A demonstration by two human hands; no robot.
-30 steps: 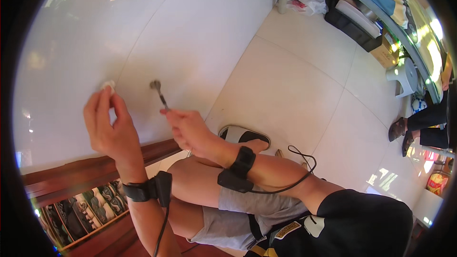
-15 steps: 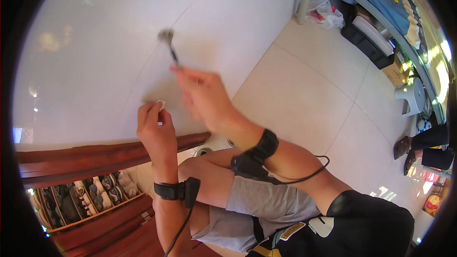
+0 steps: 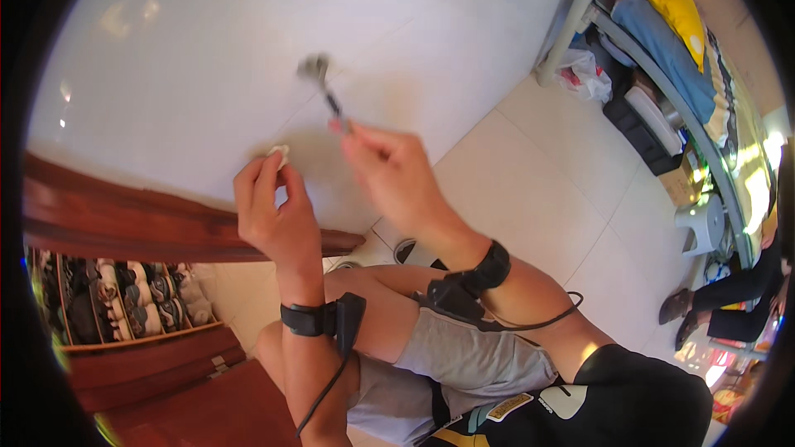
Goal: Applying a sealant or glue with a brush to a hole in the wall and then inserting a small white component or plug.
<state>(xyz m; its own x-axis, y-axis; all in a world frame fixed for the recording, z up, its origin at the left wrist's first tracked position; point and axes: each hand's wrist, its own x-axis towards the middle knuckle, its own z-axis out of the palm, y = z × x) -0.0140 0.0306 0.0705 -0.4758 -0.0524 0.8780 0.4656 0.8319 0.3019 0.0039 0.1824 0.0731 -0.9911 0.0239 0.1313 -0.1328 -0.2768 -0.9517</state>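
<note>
My right hand (image 3: 393, 170) is closed round the handle of a small hammer (image 3: 334, 105), whose metal head is raised and smeared by motion. The hammer head is up and to the right of my left hand (image 3: 277, 207), apart from it. The fingertips of that left hand pinch a small whitish piece (image 3: 280, 151) close to the pale wall (image 3: 190, 91). What kind of piece it is cannot be made out, since the fingers cover part of it.
Reddish-brown wooden trim (image 3: 149, 219) runs along the wall's lower edge. Below it stands a rack of shoes (image 3: 128, 298). At right are a bed frame (image 3: 662, 50), a plastic bag (image 3: 586, 74), a black bin (image 3: 638, 128), a grey stool (image 3: 700, 223) and another person's legs (image 3: 729, 302).
The whole view has turned and shifted a little. My right hand and the hammer appear farther right, with the hammer still raised. My left hand keeps its pinch on the whitish piece.
</note>
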